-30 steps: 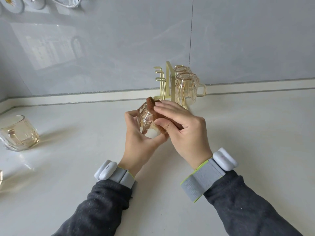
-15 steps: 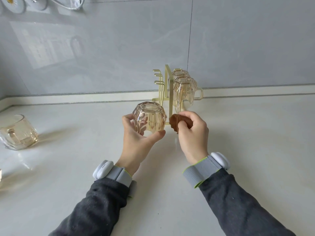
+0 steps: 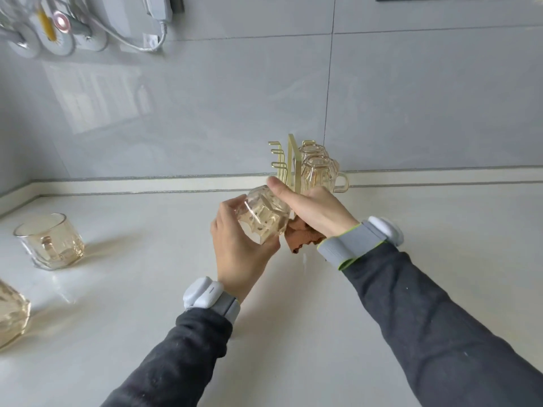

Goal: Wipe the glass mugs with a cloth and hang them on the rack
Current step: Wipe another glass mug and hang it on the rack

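We hold the amber glass mug [image 3: 264,223] tilted above the counter [image 3: 293,318], just in front of the gold rack [image 3: 289,163], with our left hand [image 3: 241,248] wrapped round its faceted body. Our right hand [image 3: 316,211] bunches the brown cloth [image 3: 302,240] under the palm, and one finger touches the mug's far side. The glass looks rigid, fairly light, slick and breakable, so we judge a full-body grip safest. Its handle is hidden from us and must be turned free to meet a hook.
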